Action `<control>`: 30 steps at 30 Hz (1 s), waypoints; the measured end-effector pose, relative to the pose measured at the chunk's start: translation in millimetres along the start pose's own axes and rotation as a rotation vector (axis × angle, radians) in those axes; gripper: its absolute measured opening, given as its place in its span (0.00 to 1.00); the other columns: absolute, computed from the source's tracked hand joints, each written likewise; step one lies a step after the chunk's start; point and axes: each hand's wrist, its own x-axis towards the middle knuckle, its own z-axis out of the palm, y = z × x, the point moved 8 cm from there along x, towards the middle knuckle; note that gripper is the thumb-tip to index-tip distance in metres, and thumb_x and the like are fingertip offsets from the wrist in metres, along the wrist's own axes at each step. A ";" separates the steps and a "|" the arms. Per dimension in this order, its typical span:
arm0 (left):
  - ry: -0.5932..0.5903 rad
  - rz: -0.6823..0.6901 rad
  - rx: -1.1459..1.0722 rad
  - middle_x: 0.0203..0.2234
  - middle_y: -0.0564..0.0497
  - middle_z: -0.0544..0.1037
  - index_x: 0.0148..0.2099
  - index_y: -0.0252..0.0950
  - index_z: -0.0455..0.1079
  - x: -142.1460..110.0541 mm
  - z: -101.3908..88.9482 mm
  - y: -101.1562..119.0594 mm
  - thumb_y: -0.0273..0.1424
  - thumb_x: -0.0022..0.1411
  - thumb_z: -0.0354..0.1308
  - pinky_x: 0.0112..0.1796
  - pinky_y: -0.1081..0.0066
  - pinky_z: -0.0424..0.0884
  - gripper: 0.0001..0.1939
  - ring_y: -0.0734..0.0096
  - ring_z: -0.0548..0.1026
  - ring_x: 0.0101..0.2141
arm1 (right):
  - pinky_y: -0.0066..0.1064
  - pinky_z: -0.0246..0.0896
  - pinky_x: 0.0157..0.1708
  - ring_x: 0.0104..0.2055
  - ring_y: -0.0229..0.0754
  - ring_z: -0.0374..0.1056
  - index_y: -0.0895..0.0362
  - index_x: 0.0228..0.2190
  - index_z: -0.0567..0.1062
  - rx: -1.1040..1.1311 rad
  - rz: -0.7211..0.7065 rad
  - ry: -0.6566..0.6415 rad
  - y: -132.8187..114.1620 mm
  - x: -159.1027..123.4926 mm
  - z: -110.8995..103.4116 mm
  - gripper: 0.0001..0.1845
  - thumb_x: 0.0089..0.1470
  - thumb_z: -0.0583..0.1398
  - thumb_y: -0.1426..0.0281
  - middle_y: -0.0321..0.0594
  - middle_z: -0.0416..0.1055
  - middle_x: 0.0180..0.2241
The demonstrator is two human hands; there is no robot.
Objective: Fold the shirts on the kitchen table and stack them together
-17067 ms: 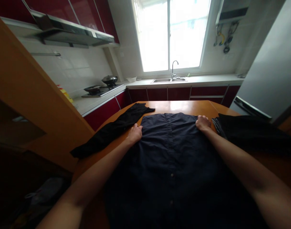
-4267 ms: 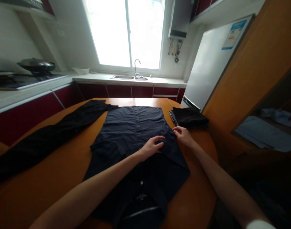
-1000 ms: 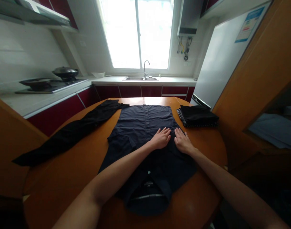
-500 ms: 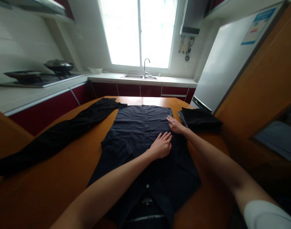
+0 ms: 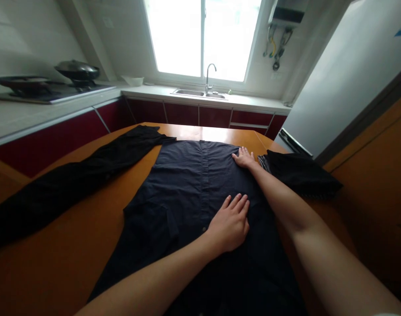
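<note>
A dark navy button-up shirt (image 5: 184, 171) lies spread on the wooden table (image 5: 69, 250), its hem toward the window. On the shirt's right half my left hand (image 5: 229, 223) rests palm down, fingers stretched out. Farther off, my right hand (image 5: 243, 157) lies flat at the far right corner of the hem, fingers spread. Neither hand grips the fabric. Black trousers or a similar long black garment (image 5: 78, 177) stretch along the table's left side. To the right of my right arm sits a pile of folded dark clothes (image 5: 295, 171).
Beyond the table runs a counter with a sink (image 5: 200, 93) and faucet (image 5: 207, 78) under the window. A stove with a lidded wok (image 5: 77, 71) and a pan (image 5: 21, 83) is at the left. The refrigerator (image 5: 345, 79) stands at the right.
My right hand has moved along the shirt's right edge to the far hem corner. My left hand remains flat on the shirt. The view has tilted down and come closer.
</note>
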 end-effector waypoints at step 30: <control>-0.102 -0.073 -0.068 0.68 0.35 0.59 0.70 0.24 0.53 15.3 -8.0 -16.1 0.29 0.69 0.41 0.66 0.62 0.54 0.30 0.59 0.56 0.68 | 0.44 0.42 0.69 0.72 0.47 0.45 0.65 0.67 0.58 0.127 -0.293 0.174 -9.2 -241.2 4.1 0.32 0.64 0.44 0.72 0.50 0.51 0.70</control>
